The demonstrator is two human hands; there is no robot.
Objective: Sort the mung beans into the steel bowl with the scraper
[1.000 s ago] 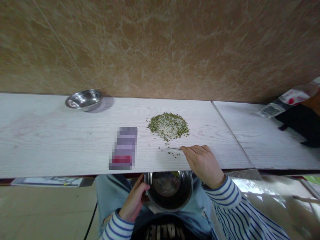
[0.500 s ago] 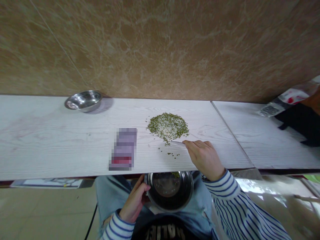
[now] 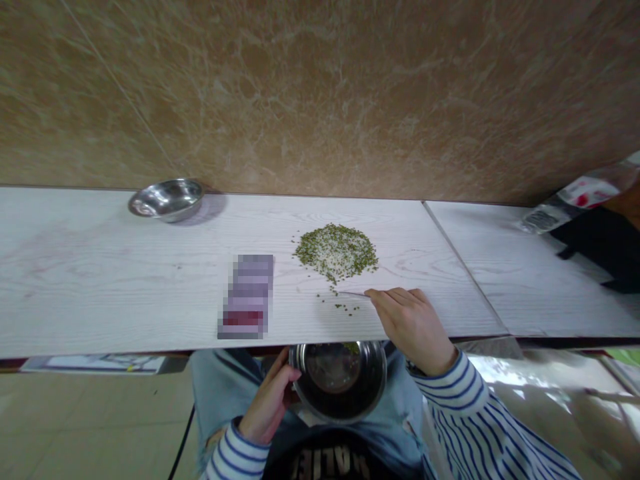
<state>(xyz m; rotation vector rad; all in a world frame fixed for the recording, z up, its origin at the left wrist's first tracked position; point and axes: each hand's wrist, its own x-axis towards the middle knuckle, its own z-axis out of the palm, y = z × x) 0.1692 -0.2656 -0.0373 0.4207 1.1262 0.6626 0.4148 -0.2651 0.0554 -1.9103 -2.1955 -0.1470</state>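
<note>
My left hand [image 3: 270, 401] grips the left rim of a steel bowl [image 3: 313, 400], thumb over the edge. The bowl sits at my lap, just below the table's front edge, with some green bits inside near its far wall. My right hand [image 3: 413, 330] is closed on a thin metal utensil [image 3: 354, 294], whose exact kind I cannot make out. Its tip points left, close to the table, just below a flat heap of green beans mixed with white grains [image 3: 336, 251]. Several stray green beans [image 3: 345, 307] lie between the heap and the table edge.
On the white table [image 3: 100, 287], a shallow steel bowl [image 3: 167, 200] leans tilted near the wall at the left. A blurred-out flat phone-like object [image 3: 247, 287] lies left of the heap. A plastic package [image 3: 565, 203] and a black cloth item [image 3: 600, 247] are at the far right.
My right hand has drawn the utensil slightly down toward the front edge, away from the heap. My left hand and the bowl at my lap stay where they were.
</note>
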